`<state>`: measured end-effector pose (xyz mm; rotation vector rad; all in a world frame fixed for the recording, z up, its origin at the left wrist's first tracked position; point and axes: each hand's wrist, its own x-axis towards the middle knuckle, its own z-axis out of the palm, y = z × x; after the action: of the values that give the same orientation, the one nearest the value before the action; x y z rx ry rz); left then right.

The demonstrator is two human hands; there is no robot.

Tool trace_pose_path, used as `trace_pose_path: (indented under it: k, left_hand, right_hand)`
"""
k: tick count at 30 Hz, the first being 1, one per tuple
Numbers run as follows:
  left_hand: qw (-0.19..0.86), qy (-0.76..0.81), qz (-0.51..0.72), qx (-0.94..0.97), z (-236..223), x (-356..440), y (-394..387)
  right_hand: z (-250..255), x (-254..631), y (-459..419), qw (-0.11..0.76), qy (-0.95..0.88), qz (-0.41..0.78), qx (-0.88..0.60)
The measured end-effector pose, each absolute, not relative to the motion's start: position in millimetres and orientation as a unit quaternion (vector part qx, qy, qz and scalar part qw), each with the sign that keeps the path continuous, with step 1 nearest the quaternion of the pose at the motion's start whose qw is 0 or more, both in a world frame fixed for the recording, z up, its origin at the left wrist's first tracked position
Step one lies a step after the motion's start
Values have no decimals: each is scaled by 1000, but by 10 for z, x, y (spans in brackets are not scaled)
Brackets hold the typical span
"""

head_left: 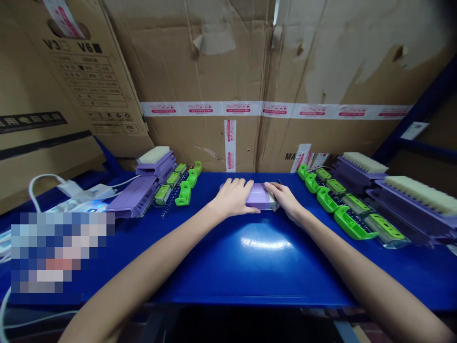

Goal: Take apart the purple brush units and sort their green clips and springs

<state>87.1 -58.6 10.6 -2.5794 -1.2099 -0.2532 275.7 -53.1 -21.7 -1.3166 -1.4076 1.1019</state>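
Observation:
In the middle of the blue table lies a purple plastic brush body [256, 195]. My left hand [233, 196] is closed over its left part, fingers across the top and thumb along the near edge. At its right end is a clear plastic piece [270, 201], partly covered by my right hand [283, 197]. The fingers of that hand are closed around this end, and its fingertips rest on top. The underside of the brush body and how the clear piece sits against it are hidden.
To the left stand purple brush bodies [134, 194], clear boxes with green tops [163, 193], green handles [184, 193] and springs. Similar green handles [326, 200], clear boxes [387, 228] and bristled brushes [421, 197] line the right. A white power strip [76, 205] with cables lies far left; cardboard [200, 71] walls the back.

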Motion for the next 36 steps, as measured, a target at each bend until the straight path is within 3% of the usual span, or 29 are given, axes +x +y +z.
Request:
trace_pose_path:
  k: [8,17,24,28,31,36]
  left_hand:
    - [226,-342,-166,-897,-44,656,-407]
    - [218,-314,-215,-898,-106,545,-262]
    - [253,-352,-225,-873,-113,692,-372]
    - [234,-364,-233,-871,-90,708,-392]
    - [204,-361,-239,-878,-40,637,-361]
    - [189,-306,-204,-910,45,426,-295]
  right_hand:
    - [-252,2584,-579,466,-612,414,-487]
    - [-256,2615,-452,436,-668,394,-456]
    - [-262,2550,-534,501,-647,239,-523]
    - [-274,2511,-582,558,-692,121,-441]
    - [-261,2555,-586,535,-745,68,-392]
    - [-216,2642,-582,408,-844,39,-346]
